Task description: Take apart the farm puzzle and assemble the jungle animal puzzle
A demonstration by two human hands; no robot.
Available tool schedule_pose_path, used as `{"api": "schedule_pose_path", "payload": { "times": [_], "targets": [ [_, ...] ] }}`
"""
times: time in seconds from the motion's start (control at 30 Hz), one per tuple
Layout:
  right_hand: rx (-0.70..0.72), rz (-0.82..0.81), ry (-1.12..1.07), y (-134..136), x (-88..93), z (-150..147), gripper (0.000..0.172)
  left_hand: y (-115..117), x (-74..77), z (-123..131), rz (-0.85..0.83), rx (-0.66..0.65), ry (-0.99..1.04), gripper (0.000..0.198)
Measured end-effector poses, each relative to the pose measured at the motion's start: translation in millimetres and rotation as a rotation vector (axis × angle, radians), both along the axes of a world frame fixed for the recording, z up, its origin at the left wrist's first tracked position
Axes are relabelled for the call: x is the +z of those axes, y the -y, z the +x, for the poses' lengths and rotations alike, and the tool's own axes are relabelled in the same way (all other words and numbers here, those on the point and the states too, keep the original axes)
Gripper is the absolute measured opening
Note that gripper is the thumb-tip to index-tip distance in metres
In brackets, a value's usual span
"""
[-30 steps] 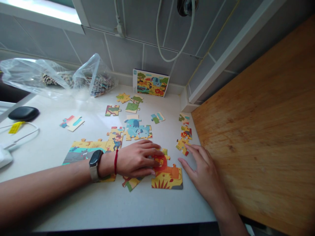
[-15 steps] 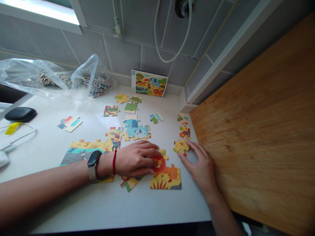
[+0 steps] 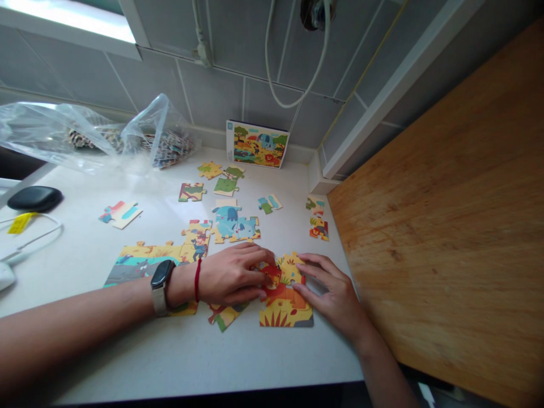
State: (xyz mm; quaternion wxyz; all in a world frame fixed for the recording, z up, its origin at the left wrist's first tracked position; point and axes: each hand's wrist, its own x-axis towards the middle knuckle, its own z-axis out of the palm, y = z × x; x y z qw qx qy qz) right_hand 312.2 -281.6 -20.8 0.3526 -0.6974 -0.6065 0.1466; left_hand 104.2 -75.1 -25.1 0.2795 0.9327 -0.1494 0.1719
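Observation:
My left hand [image 3: 238, 273], with a watch and red cord at its wrist, rests its bent fingers on the lion puzzle section [image 3: 284, 309]. Between thumb and fingers, my right hand [image 3: 329, 286] has a yellow puzzle piece [image 3: 290, 268], which lies against the upper right of that section. Under my left forearm is a partly covered river section [image 3: 136, 266], joined to a piece with a figure [image 3: 198, 241]. Joined elephant pieces [image 3: 232, 222] lie just above my left hand. A green and brown piece [image 3: 227, 316] shows below my left hand.
Loose pieces lie at the right [image 3: 318, 228], centre [image 3: 270, 203], back [image 3: 191, 192] and left [image 3: 121, 214]. The puzzle box [image 3: 257, 145] leans at the wall. A plastic bag [image 3: 140, 141], black object [image 3: 35, 198] and cable are left; a wooden panel [image 3: 446, 215] borders the right.
My right hand has moved left with the yellow piece, from beside the right-hand pieces to the lion section. My left hand has barely moved.

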Motion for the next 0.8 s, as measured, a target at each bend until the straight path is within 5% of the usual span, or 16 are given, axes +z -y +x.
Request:
{"api": "schedule_pose_path", "payload": {
  "times": [0.43, 0.67, 0.8],
  "targets": [
    [-0.030, -0.029, -0.032, 1.1, -1.3, -0.3, 0.027, 0.2, 0.8, 0.7, 0.023, -0.022, -0.036, 0.022],
    [-0.182, 0.096, -0.165, -1.7, -5.7, 3.1, 0.017, -5.0, 4.7, -5.7, -0.300, 0.169, 0.015, 0.049],
    [-0.228, 0.194, -0.331, -2.6, -7.6, 3.3, 0.009, -6.8, 4.6, -6.1, -0.324, 0.223, 0.003, 0.042]
  ]
}}
